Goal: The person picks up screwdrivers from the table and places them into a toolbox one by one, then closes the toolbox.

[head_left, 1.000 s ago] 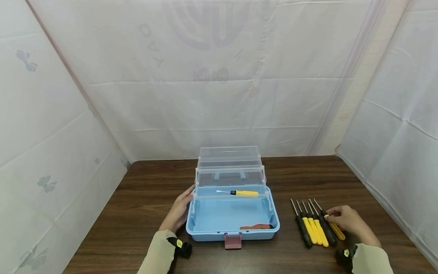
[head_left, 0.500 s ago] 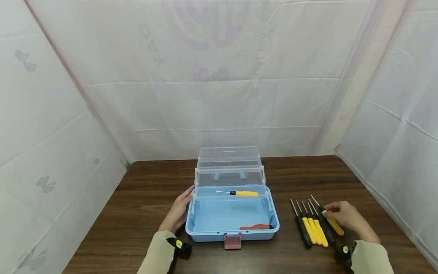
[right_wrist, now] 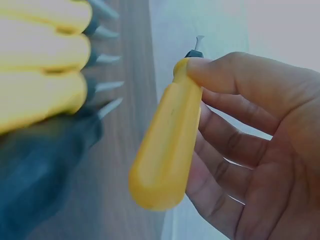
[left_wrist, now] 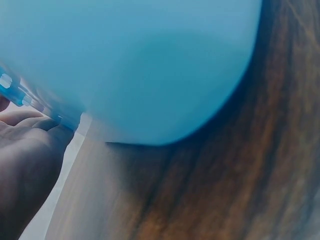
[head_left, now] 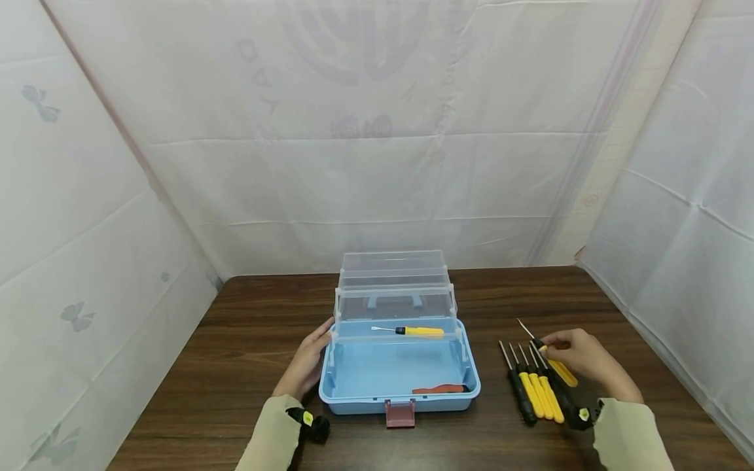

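A blue toolbox (head_left: 389,407) stands with its clear lid raised. A yellow-handled screwdriver (head_left: 421,331) lies across its upper clear tray, and a red-handled tool (head_left: 440,388) lies on its floor. My left hand (head_left: 306,363) rests against the box's left side with fingers extended; the left wrist view shows the blue wall (left_wrist: 150,75) close up. On the right, my right hand (head_left: 580,356) pinches another yellow-handled screwdriver (right_wrist: 167,145) near the top of its handle, between thumb and fingers. Its shaft points up and left, above the row of screwdrivers.
Several black- and yellow-handled screwdrivers (head_left: 533,396) lie side by side on the dark wooden table (head_left: 265,307), right of the box. A pinkish latch (head_left: 400,415) hangs at the box's front. Pale sheeting (head_left: 389,183) hangs behind and along both sides.
My right hand has lifted the yellow-handled screwdriver from the right end of the row and moved it left and away from me. The left hand and the box have stayed in place.
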A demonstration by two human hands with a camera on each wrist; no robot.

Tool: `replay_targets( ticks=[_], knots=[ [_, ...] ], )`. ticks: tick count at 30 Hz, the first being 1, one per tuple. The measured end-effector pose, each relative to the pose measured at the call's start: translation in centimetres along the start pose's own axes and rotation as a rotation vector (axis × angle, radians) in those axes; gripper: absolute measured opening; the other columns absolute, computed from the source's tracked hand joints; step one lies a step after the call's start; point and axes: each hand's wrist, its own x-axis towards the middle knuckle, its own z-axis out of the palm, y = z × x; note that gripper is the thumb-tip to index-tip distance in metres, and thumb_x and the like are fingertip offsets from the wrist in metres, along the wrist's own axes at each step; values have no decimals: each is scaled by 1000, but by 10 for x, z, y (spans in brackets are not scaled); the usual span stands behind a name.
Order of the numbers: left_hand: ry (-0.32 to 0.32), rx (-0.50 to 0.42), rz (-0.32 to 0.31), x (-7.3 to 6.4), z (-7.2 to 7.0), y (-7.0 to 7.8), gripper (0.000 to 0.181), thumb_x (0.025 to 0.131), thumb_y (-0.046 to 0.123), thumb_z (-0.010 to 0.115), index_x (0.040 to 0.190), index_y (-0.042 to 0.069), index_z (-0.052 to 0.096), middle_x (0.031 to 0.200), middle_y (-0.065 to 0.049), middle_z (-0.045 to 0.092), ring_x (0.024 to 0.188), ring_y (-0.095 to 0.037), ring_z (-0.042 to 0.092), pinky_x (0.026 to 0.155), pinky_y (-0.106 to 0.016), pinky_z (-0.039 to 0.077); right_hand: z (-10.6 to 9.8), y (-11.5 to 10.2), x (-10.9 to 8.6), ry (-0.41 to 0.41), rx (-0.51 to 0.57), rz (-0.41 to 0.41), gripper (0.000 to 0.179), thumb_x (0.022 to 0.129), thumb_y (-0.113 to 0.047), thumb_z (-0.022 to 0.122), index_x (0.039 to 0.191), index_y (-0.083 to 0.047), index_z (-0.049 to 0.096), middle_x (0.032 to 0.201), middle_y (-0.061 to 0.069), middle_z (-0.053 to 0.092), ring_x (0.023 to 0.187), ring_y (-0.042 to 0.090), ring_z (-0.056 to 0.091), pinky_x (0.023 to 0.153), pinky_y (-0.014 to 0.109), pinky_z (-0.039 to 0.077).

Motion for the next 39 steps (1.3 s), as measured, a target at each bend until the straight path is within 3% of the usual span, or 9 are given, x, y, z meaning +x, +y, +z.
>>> replay_targets(
  ticks=[17,27,39],
  knots=[
    [-25,-21,2,0,0,1,53,104,18,32,154,10,19,160,-17,15,146,-38,20,114,-56,24,-6,-49,17,-22,23,-159,35,93,-21,62,118,3,65,106,15,68,79,15,58,67,30,51],
    [-26,-41,1,2,-1,1,53,103,16,32,154,9,18,161,-16,13,147,-36,17,115,-54,22,-2,-73,28,-47,96,-168,32,93,-16,61,119,2,64,108,17,68,66,17,52,61,31,48],
    [-34,-57,16,1,0,-1,53,103,16,31,154,8,18,161,-16,11,147,-35,16,116,-54,21,4,-101,39,-55,106,-199,33,93,-20,63,120,0,65,109,14,67,81,17,59,65,29,53]
  ],
)
